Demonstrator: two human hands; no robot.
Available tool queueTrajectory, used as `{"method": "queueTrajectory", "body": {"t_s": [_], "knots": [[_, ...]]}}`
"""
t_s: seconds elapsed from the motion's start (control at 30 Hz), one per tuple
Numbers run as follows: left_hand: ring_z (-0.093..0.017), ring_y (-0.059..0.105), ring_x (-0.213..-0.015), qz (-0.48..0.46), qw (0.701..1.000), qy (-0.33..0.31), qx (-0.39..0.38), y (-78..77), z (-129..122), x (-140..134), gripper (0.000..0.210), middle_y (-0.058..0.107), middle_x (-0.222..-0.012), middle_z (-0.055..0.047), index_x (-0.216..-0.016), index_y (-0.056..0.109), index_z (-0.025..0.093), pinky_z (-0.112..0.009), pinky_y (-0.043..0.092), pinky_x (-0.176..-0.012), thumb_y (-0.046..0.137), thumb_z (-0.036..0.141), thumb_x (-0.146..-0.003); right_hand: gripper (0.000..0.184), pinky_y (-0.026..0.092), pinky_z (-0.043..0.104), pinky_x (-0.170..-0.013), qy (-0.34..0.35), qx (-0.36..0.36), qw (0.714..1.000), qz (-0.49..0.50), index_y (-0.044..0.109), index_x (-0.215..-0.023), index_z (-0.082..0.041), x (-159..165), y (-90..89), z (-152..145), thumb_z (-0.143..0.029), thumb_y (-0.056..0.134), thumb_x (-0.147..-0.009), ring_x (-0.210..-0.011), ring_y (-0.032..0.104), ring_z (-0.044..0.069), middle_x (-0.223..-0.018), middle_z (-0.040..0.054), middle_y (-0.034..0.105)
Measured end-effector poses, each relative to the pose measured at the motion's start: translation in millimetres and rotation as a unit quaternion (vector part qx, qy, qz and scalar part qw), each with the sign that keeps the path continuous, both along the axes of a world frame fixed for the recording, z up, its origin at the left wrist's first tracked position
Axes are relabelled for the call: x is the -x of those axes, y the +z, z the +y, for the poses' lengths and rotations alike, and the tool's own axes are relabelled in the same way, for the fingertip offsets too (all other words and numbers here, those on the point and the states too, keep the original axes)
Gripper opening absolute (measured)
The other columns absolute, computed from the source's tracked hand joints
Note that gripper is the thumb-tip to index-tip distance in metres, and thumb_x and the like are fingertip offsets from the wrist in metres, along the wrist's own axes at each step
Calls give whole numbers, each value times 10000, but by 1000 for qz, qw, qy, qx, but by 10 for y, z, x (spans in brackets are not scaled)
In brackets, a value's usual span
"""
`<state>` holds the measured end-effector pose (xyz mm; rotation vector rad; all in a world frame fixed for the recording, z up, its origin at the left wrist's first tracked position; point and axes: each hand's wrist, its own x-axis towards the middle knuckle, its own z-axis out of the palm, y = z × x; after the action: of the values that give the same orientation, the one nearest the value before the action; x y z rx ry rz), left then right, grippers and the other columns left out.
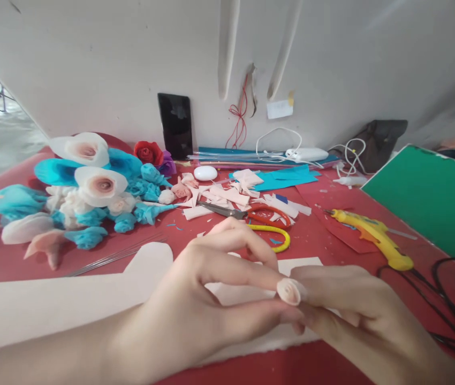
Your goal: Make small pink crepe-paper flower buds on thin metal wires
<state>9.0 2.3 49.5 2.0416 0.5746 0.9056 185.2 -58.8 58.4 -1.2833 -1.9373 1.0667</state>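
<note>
A small pale pink paper rosebud [290,292] is pinched between the fingertips of both hands, its rolled spiral facing me. My left hand [227,283] holds it from the left between thumb and fingers. From the right, my right hand [351,299] closes its thumb and fingers on the bud's other side. Most of the bud's lower part is hidden by fingers. Beneath the hands lies a large pale pink sheet of paper [70,299]. Just beyond my left hand rest scissors [247,213] with red and yellow handles.
Finished paper flowers [101,184] in white, blue and pink crowd the left. Pale scraps [231,195] lie behind the scissors. A yellow glue gun [376,238] with a black cord sits right, near a green board [428,198]. A phone [176,125] leans on the wall; thin wires [111,258] lie left.
</note>
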Motion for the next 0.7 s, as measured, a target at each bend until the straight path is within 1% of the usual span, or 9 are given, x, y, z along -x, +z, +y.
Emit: {"method": "queueTrajectory", "body": {"t_s": [0.07,0.17,0.27,0.33,0.4,0.5,0.57,0.7], "knots": [[-112,551,-658,-9,999,-8,48,7,6,-10,53,596,-712,4,-740,740,244,-219,459,-661,695,244,-711,314,353,178,-482,0,39,999,14,580,-653,-172,-9,-14,-11,-301,447,-907,-548,463,78,-584,-17,479],[-124,563,-722,-23,991,-24,132,17,9,-23,42,592,-744,4,-708,738,237,-223,463,-721,708,212,-694,281,331,151,-498,1,71,996,56,549,-651,-172,-21,-34,-14,-256,463,-905,-565,424,55,-602,-37,429],[-132,562,-766,-28,978,-26,203,12,4,-29,59,581,-791,6,-670,735,240,-232,459,-756,705,194,-691,267,311,136,-484,5,67,994,87,539,-666,-181,-23,-41,-4,-230,452,-914,-548,401,38,-603,-52,426],[-131,559,-762,-34,969,-25,243,-1,-2,-29,70,571,-786,7,-652,738,240,-226,461,-728,705,191,-690,257,299,138,-464,9,56,995,82,538,-679,-187,-23,-45,3,-231,449,-915,-530,394,36,-587,-56,428],[-122,556,-728,-41,960,-29,277,-17,-9,-31,72,563,-745,7,-649,743,238,-215,464,-676,706,193,-691,272,296,140,-451,4,49,997,61,513,-653,-180,-21,-54,3,-220,443,-913,-523,393,41,-571,-54,429],[-95,542,-660,-56,950,-28,306,-41,-21,-48,74,551,-693,15,-663,750,238,-195,458,-612,706,186,-693,270,314,139,-453,-22,38,999,30,496,-633,-177,-19,-79,-12,-226,462,-897,-529,404,51,-557,-50,443],[-85,540,-645,-66,947,-22,315,-54,-27,-67,90,553,-691,19,-668,752,235,-186,456,-602,709,158,-685,251,334,141,-469,-41,29,999,13,507,-639,-177,-18,-94,-22,-250,491,-879,-547,420,58,-576,-45,461],[-74,541,-643,-72,945,-19,318,-69,-31,-100,95,558,-696,23,-641,748,218,-176,449,-604,713,136,-671,277,320,144,-463,-37,12,999,-8,469,-594,-161,-23,-102,-21,-233,503,-860,-530,413,51,-550,-48,438]]}}
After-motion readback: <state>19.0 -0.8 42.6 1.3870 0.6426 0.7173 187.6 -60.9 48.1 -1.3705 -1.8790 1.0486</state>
